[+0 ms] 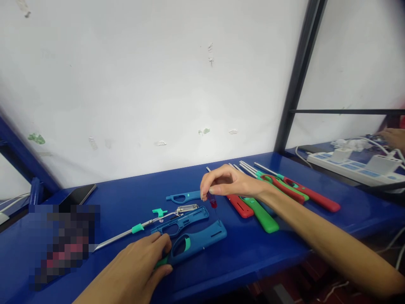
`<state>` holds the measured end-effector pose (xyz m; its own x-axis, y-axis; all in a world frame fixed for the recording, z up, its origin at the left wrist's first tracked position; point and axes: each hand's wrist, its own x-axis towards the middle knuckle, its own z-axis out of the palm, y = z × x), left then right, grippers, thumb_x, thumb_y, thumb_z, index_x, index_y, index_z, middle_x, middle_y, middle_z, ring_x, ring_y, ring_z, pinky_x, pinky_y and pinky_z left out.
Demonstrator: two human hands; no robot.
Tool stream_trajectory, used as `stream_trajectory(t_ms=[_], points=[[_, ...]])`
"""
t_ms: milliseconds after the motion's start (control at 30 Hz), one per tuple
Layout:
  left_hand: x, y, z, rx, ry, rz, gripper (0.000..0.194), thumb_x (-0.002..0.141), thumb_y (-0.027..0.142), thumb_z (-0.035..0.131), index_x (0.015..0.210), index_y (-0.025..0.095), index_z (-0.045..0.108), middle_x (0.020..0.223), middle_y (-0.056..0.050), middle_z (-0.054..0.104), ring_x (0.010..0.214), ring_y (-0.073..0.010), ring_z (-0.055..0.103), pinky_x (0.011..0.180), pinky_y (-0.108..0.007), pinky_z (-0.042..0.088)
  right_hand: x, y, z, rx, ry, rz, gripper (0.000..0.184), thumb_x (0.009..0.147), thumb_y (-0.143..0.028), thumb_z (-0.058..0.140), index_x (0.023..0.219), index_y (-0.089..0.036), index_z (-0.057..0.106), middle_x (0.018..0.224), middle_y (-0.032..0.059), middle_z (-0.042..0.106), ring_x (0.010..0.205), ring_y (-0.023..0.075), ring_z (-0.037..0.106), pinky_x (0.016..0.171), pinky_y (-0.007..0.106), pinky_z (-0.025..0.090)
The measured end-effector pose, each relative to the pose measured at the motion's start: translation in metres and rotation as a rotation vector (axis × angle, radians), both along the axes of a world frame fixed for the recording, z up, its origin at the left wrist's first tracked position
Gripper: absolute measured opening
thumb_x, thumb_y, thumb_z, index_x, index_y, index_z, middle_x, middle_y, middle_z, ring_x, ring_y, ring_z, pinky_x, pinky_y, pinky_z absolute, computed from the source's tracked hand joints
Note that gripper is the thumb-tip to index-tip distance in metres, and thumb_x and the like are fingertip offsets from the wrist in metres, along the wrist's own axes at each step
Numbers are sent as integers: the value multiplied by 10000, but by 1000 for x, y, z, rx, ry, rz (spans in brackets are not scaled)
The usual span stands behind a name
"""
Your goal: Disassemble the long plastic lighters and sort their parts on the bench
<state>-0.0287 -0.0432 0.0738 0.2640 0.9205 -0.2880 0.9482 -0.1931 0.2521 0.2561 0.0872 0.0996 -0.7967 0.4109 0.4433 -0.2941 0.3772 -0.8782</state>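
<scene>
My left hand (147,257) is closed around the front end of a blue lighter (202,245) that lies on the blue table. Pinched in the fingers of my right hand (226,183) is a screwdriver (212,199) with a dark red handle, its shaft pointing down to the rear end of that lighter. Just behind lies an opened blue casing half (186,219), and farther back another blue casing half (182,196). A metal lighter tube (120,238) with a green collar, wires and a clear fuel tank (187,208) rests beside them, near a small green trigger piece (159,212).
Several red and green lighters (316,198) lie at the right, partly behind my right forearm. A dark phone (77,196) and a pixelated patch are at the left. Beyond a black post (297,76) stand a white power strip (354,169) and another person's hand (394,138).
</scene>
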Motion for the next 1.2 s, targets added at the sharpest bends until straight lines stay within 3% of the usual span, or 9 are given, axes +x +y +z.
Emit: stream_trajectory(t_ms=[133, 233, 367, 533, 733, 933, 1100, 1200], points=[[-3, -2, -2, 4, -6, 11, 170, 991, 396, 490, 1026, 296, 622, 1179, -6, 705, 1060, -238, 661, 926, -385, 453, -3, 1, -5, -20, 5, -22, 188, 810, -229, 940, 968, -261, 845, 1053, 3, 701, 866, 125, 648, 756, 270, 526], [-5, -2, -3, -1, -6, 11, 171, 995, 414, 493, 1011, 292, 612, 1180, -4, 696, 1057, -236, 651, 920, -381, 444, -2, 1, -4, -21, -12, -9, 153, 902, -232, 870, 1050, -255, 836, 1007, 14, 736, 855, 132, 673, 773, 287, 545], [-6, 0, -3, -10, -24, 6, 149, 979, 387, 499, 1002, 285, 604, 1136, 1, 696, 1015, -229, 645, 887, -379, 432, -1, -1, -2, 1, -14, 18, 169, 1027, -279, 737, 1180, -251, 804, 1067, 41, 775, 1022, 162, 705, 922, 340, 551], [-5, 0, -2, -20, -8, 12, 127, 967, 372, 515, 973, 280, 603, 1091, 11, 703, 975, -219, 647, 855, -372, 426, -3, -1, -2, 1, 15, -39, 98, 895, -206, 876, 967, -258, 836, 1053, -6, 708, 864, 110, 661, 788, 260, 541], [-13, -2, -8, 3, -33, 19, 134, 978, 394, 527, 986, 285, 605, 1132, 10, 687, 999, -221, 629, 888, -376, 425, 1, -2, 1, 13, -12, -30, 155, 1015, -258, 751, 1145, -281, 832, 1073, 30, 774, 1036, 159, 706, 922, 320, 551], [-15, -1, -17, 23, -38, 18, 179, 991, 440, 539, 952, 273, 592, 1163, -4, 664, 961, -218, 608, 868, -377, 411, -1, -4, 0, 0, 0, -45, 99, 877, -225, 893, 953, -260, 841, 1028, 4, 716, 869, 132, 672, 796, 284, 560], [-16, 0, -14, 13, -35, 29, 180, 984, 453, 555, 968, 283, 612, 1155, -1, 671, 969, -222, 611, 854, -368, 419, 1, -5, 3, 22, -30, -39, 152, 1041, -275, 719, 1159, -263, 815, 1058, 34, 771, 1010, 156, 701, 921, 328, 553], [-15, 0, -13, 29, -18, 18, 182, 981, 445, 551, 951, 278, 618, 1154, -6, 675, 952, -222, 615, 842, -363, 427, 0, -4, 2, 38, -25, -47, 107, 1010, -305, 759, 1070, -245, 824, 1125, 42, 735, 1047, 164, 679, 942, 337, 538]])
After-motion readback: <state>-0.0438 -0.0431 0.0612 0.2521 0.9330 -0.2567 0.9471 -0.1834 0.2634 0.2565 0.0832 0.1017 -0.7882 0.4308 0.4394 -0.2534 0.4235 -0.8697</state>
